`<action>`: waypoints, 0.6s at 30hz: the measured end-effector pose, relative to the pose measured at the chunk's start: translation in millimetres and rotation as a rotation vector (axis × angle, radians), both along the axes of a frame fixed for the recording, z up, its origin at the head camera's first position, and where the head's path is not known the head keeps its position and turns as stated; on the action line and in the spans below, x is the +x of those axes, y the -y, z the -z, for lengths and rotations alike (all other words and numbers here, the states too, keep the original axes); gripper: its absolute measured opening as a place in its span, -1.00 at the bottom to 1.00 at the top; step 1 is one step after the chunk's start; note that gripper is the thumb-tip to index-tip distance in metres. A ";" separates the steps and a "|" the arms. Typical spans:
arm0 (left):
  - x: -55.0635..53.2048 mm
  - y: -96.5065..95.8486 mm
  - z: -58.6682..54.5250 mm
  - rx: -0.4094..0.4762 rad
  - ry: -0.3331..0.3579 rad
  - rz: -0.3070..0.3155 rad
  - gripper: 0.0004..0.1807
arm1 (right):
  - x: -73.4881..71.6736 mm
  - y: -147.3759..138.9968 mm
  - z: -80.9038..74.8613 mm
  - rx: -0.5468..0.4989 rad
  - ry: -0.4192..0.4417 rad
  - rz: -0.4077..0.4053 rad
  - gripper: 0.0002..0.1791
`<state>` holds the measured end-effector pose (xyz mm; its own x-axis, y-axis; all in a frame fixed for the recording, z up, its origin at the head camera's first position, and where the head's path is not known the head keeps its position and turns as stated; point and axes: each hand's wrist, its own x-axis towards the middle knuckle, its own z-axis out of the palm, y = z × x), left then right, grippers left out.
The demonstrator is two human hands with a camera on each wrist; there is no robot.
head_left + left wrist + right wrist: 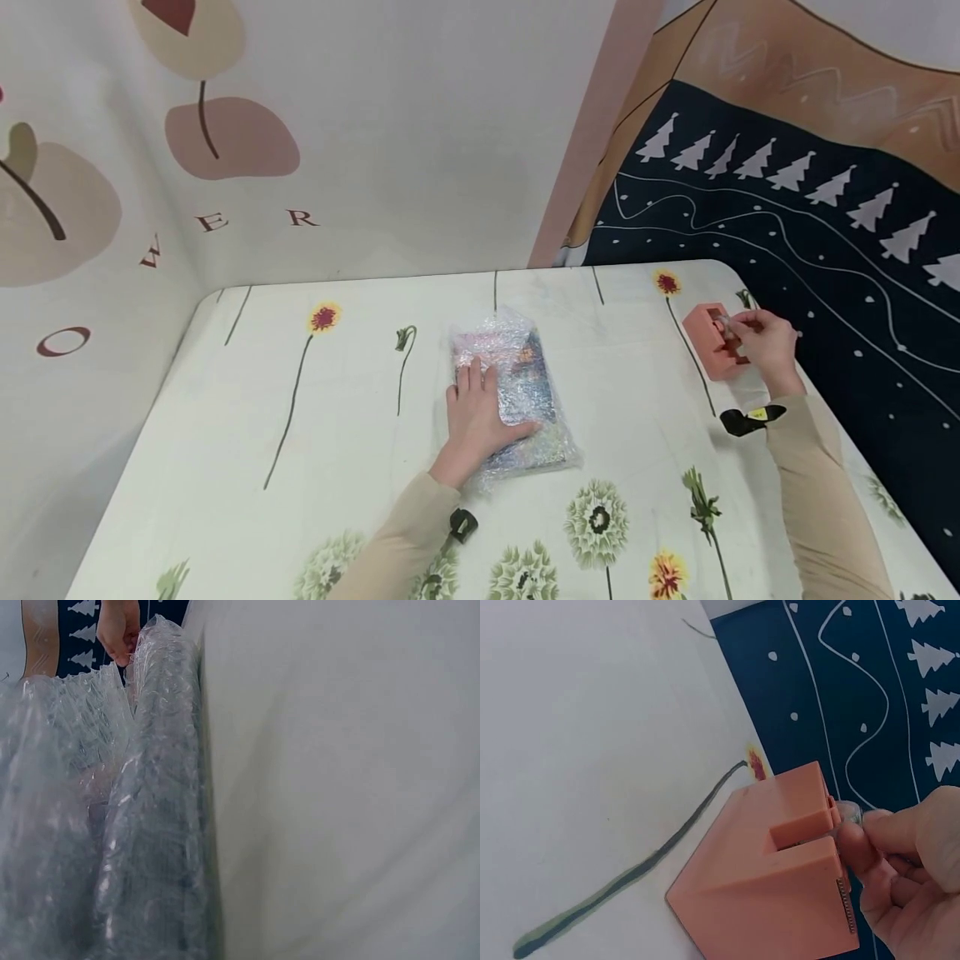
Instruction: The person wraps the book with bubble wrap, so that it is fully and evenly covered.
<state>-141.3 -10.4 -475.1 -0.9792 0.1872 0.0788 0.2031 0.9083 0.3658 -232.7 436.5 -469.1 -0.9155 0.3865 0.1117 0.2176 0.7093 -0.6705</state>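
A flat, colourful book-like item in clear bubble wrap (pixel 525 383) lies on the table. My left hand (pixel 474 421) rests on it with spread fingers. Up close, the left wrist view shows the bubble wrap's (pixel 161 795) crinkled edge; the left hand itself is out of that view. Toward the right edge of the table sits a pink tape dispenser (pixel 705 343). At its open side my right hand (pixel 767 346) pinches clear tape (pixel 849 812) between thumb and forefinger. The dispenser's serrated strip (pixel 845 906) shows below those fingers. How much tape is pulled out cannot be seen.
A white cloth printed with flowers covers the table (pixel 337 450). Behind it hangs a pale printed curtain (pixel 420 167), and on the right a dark blue fabric (pixel 750 217) with tree shapes. Black wrist straps show at both sleeves.
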 end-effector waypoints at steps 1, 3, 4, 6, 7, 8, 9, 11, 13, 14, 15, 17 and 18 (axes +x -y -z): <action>0.3 0.0 -0.9 0.003 0.003 0.000 0.21 | 1.5 2.1 -2.4 -0.021 0.002 0.007 -0.76; 0.6 0.0 -1.8 0.003 0.008 -0.003 0.21 | 2.1 2.0 -2.6 -0.069 0.001 0.017 -0.78; 0.5 0.0 -2.0 0.003 0.008 -0.003 0.22 | 1.6 0.3 -0.5 -0.092 -0.003 0.018 -0.79; 0.4 -0.1 -1.9 0.000 0.007 -0.004 0.22 | -0.1 -5.3 6.7 -0.139 -0.011 0.020 -0.81; 0.2 -0.1 -1.7 0.000 0.006 -0.004 0.22 | -1.4 -8.6 11.4 -0.159 -0.016 0.026 -0.83; -0.1 -0.1 -1.4 -0.001 0.006 -0.003 0.22 | -2.3 -12.1 15.5 -0.190 -0.027 0.022 -0.85; -0.2 -0.2 -1.1 0.000 0.004 -0.002 0.22 | -2.9 -15.4 19.0 -0.224 -0.038 0.021 -0.87; -0.6 -0.2 -0.6 -0.002 0.000 -0.001 0.21 | -2.8 -20.9 23.7 -0.284 -0.051 0.011 -0.92; -1.0 -0.6 -0.7 -0.002 0.000 0.000 0.21 | -1.3 -24.5 24.5 -0.399 -0.077 -0.005 -0.94; -1.1 -0.8 -0.7 -0.003 -0.002 0.002 0.21 | -0.1 -26.1 24.6 -0.454 -0.088 -0.019 -0.94; -1.2 -1.0 -1.1 -0.003 -0.003 0.003 0.22 | 1.3 -27.6 24.0 -0.512 -0.096 -0.032 -0.95; -1.5 -1.4 -1.3 -0.008 -0.001 0.003 0.23 | 3.9 -30.2 22.5 -0.620 -0.099 -0.058 -0.97; -1.6 -1.7 -1.5 -0.010 0.001 0.003 0.23 | 5.0 -31.6 22.0 -0.674 -0.103 -0.069 -0.95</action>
<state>-142.8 -8.7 -473.6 -0.9786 0.1913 0.0764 0.2060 0.9112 0.3567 -227.7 468.0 -491.1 -0.9380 0.3436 -0.0453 0.0987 0.1397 -0.9853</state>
